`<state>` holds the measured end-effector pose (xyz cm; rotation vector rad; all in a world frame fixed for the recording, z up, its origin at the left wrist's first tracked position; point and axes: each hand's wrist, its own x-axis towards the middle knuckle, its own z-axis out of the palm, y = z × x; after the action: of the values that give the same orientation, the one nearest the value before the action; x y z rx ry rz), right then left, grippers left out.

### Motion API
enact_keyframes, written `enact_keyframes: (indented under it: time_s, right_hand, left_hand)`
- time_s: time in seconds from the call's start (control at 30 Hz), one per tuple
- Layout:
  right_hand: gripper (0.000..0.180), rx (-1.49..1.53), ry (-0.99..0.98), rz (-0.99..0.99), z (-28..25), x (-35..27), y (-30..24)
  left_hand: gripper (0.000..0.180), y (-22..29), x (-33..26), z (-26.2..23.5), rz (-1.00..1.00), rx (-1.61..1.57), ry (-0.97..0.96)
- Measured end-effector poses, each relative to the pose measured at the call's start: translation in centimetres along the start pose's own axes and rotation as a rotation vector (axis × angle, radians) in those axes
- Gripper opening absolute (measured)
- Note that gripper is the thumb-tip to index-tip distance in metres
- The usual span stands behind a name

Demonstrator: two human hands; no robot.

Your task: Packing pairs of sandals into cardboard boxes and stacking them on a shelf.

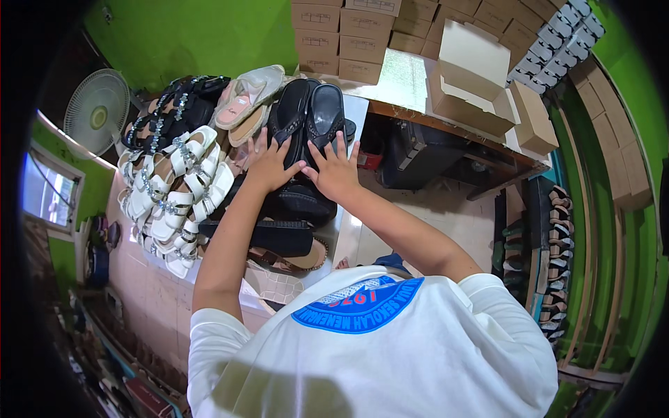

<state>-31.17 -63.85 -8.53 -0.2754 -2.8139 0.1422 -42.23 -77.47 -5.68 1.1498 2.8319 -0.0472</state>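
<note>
Open cardboard box (pixel 460 108) was noted well right of right hand (pixel 336 171), contents indiscernible. Black slip-on sandals (pixel 325 104) were touched by it and left hand (pixel 270 167), both unclenched, fingers spread; long axes pointed away, strapped ends nearest.

The person wears a loose white T-shirt (pixel 411 369) with short sleeves (pixel 213 340) at ten and two o'clock, and a rounded blue emblem (pixel 376 317) toward twelve o'clock bearing red figures, pale curved lettering and a speckled white patch.
</note>
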Motion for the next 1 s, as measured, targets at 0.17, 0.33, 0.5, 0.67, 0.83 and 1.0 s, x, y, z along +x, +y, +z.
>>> enact_keyframes:
  time_s: [0.17,0.33,0.5,0.67,0.83,1.0]
  right_hand:
    - [0.056,0.089,0.04,0.019,-1.2,0.2,0.5]
    - [0.055,0.075,0.098,-0.016,-1.8,-0.5,1.3]
    - [0.054,0.134,0.138,-0.063,-3.0,-1.5,2.6]
    - [0.056,0.1,0.209,-0.062,-4.5,-2.2,4.6]
    - [0.057,0.107,0.23,-0.041,-5.9,-2.7,7.8]
    - [0.058,0.129,0.135,0.044,-8.0,-3.7,12.5]
  left_hand:
    - [0.073,1.4,-0.1,-1.0,0.128,0.012,0.258]
    - [0.074,2.5,-0.7,-0.7,0.173,0.067,0.423]
    - [0.075,3.8,-1.5,-0.9,0.21,0.076,0.427]
    - [0.075,6.3,-1.5,-2.3,0.246,0.067,0.434]
    - [0.079,9.5,0.1,-3.1,0.267,0.056,0.457]
    - [0.078,14.2,2.6,-4.2,0.335,0.051,0.425]
